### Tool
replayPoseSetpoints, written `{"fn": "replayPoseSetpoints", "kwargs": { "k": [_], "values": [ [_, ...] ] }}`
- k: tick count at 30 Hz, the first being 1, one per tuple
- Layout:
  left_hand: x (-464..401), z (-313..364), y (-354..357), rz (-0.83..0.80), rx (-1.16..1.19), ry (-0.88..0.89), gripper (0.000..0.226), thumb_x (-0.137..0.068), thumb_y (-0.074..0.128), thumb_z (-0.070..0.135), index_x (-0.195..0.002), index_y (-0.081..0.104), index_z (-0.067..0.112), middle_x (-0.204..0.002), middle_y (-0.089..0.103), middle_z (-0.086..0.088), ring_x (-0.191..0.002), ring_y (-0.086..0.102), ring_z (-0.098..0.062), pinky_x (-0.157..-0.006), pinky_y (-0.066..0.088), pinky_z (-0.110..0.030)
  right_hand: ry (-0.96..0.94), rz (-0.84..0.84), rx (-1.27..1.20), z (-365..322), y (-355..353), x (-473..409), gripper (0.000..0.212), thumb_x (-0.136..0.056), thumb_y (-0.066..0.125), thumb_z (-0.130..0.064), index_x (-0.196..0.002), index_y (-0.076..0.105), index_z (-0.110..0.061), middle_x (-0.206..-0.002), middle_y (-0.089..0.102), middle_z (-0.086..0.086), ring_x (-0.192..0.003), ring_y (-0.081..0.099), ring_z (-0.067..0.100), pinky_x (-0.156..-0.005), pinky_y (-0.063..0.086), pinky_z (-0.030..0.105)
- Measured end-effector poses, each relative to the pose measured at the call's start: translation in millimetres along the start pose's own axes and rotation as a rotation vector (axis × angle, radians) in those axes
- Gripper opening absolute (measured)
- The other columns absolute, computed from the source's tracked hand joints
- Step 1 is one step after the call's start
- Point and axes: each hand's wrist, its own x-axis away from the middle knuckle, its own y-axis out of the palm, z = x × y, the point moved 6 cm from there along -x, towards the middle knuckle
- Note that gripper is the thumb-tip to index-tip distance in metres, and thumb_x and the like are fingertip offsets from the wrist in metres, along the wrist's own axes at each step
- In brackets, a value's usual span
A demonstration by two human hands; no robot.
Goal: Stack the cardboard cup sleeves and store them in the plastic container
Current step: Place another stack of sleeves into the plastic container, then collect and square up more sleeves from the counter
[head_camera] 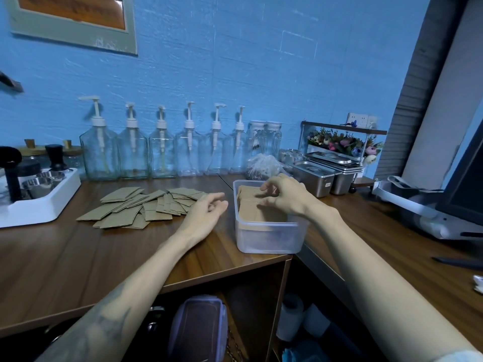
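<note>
Some sleeves (257, 207) in container (269, 237), under right hand (283, 195) fingers, loosely curled.

Right hand (283, 195) covering part of the sleeves in the container (269, 239), its fingertips blurred, grip unclear, white tray (39, 205) cut by the left edge, framed panel (73, 19) cropped at top, dark monitor (465, 189) clipped at right.

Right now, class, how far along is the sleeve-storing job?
Done: a stack of sleeves sits in the plastic container. In hand: the right hand hovers over that stack, the left hand empty beside it. Left: the scattered sleeves on the counter.
</note>
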Motion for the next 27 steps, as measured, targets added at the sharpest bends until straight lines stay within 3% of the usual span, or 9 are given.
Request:
{"fn": "replayPoseSetpoints", "kwargs": {
  "k": [5, 8, 11, 15, 22, 27],
  "values": [
    [2, 4, -52, 0.036, -0.267, 0.07, 0.04, -0.096, 0.059, 0.033, -0.134, 0.057, 0.021, -0.127, 0.057, 0.008, -0.117, 0.055, -0.011, -0.104, 0.04, -0.029, -0.117, 0.045, -0.18, -41, -4, -5, 0.032, -0.087, 0.073, -0.027, -0.115, 0.065, -0.015, -0.109, 0.06, 0.002, -0.098, 0.055, 0.013, -0.082, 0.036, 0.02],
    [4, -1, -93, 0.065, -0.385, 0.069, 0.043, -0.096, 0.058, 0.038, -0.136, 0.054, 0.025, -0.138, 0.054, 0.005, -0.125, 0.052, -0.014, -0.109, 0.04, -0.041, -0.188, 0.039, -0.216, -80, 0, -14, 0.033, -0.088, 0.073, -0.028, -0.117, 0.065, -0.014, -0.114, 0.06, 0.003, -0.104, 0.057, 0.013, -0.091, 0.041, 0.022],
    [10, -12, -131, 0.088, -0.449, 0.037, 0.047, -0.096, 0.058, 0.04, -0.139, 0.05, 0.023, -0.145, 0.05, 0.002, -0.129, 0.049, -0.014, -0.111, 0.038, -0.04, -0.26, 0.044, -0.216, -121, 10, -23, 0.035, -0.089, 0.071, -0.028, -0.119, 0.064, -0.012, -0.117, 0.061, 0.007, -0.11, 0.057, 0.018, -0.099, 0.044, 0.029],
    [18, -33, -171, 0.117, -0.485, -0.01, 0.048, -0.095, 0.058, 0.039, -0.139, 0.05, 0.021, -0.144, 0.051, 0.003, -0.131, 0.049, -0.012, -0.111, 0.038, -0.038, -0.298, 0.013, -0.202, -164, 41, -37, 0.037, -0.09, 0.07, -0.03, -0.122, 0.061, -0.012, -0.119, 0.057, 0.008, -0.113, 0.055, 0.02, -0.101, 0.04, 0.029],
    [15, -69, -194, 0.081, -0.594, -0.06, 0.048, -0.093, 0.056, 0.046, -0.138, 0.053, 0.027, -0.14, 0.052, 0.006, -0.131, 0.049, -0.016, -0.11, 0.039, -0.043, -0.19, -0.072, -0.192, -176, 119, -69, 0.035, -0.091, 0.064, -0.04, -0.12, 0.06, -0.02, -0.121, 0.051, 0.003, -0.119, 0.05, 0.023, -0.103, 0.041, 0.039],
    [7, -90, -188, 0.042, -0.688, -0.11, 0.049, -0.094, 0.051, 0.052, -0.137, 0.052, 0.027, -0.141, 0.051, 0.002, -0.132, 0.047, -0.023, -0.109, 0.037, -0.042, -0.056, 0.015, -0.19, -157, 142, -90, 0.027, -0.094, 0.058, -0.038, -0.116, 0.061, -0.022, -0.125, 0.049, 0.006, -0.123, 0.044, 0.026, -0.103, 0.038, 0.043]
  ]
}}
